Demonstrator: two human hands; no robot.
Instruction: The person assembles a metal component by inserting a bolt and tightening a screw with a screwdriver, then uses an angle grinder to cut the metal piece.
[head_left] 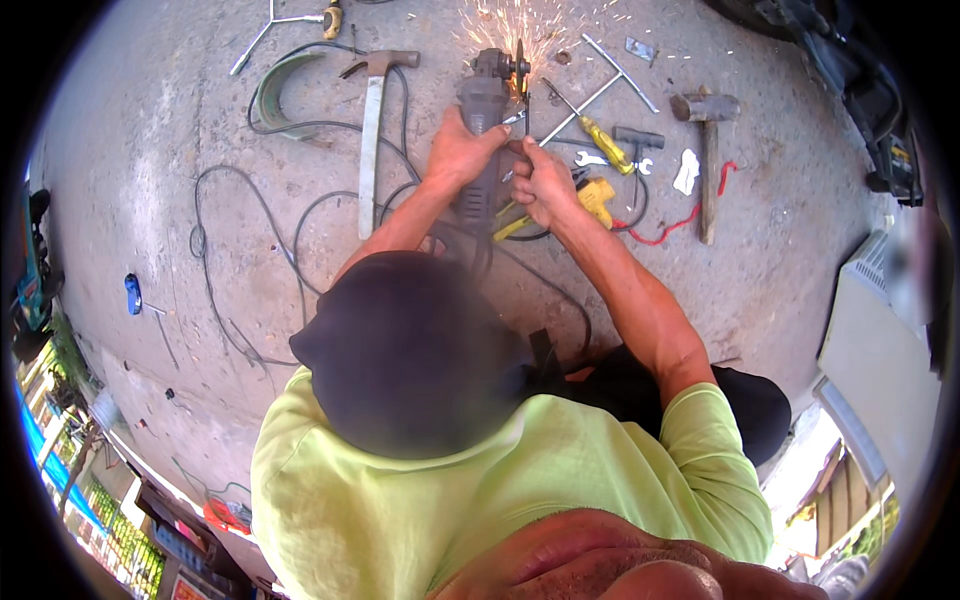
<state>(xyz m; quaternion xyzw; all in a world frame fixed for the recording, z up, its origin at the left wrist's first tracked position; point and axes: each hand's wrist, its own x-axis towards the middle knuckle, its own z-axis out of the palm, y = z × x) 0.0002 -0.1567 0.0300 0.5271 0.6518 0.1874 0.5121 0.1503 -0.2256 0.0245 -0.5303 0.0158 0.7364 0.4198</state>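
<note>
My left hand (463, 148) is closed round the body of a grey angle grinder (484, 100) lying on the concrete, its disc (520, 68) upright on the right side. Bright sparks (515, 25) spray away from the disc. Just right of the grinder, my right hand (546, 186) pinches a thin dark metal piece (527, 112), its far end up at the disc's edge. Whether that piece is a rod or a tool cannot be made out. The two hands nearly meet at the thumbs. Beneath my forearms, a rounded black shape (410, 350) hides part of the grinder's cord.
Left of the grinder lie a claw hammer (370, 140), a curved green-grey band (270, 95) and looping black cable (200, 220). On the right are a yellow screwdriver (605, 145), a T-handle wrench (620, 72), a yellow tool (597, 200), a wooden-handled hammer (709, 170) and red wire (665, 235).
</note>
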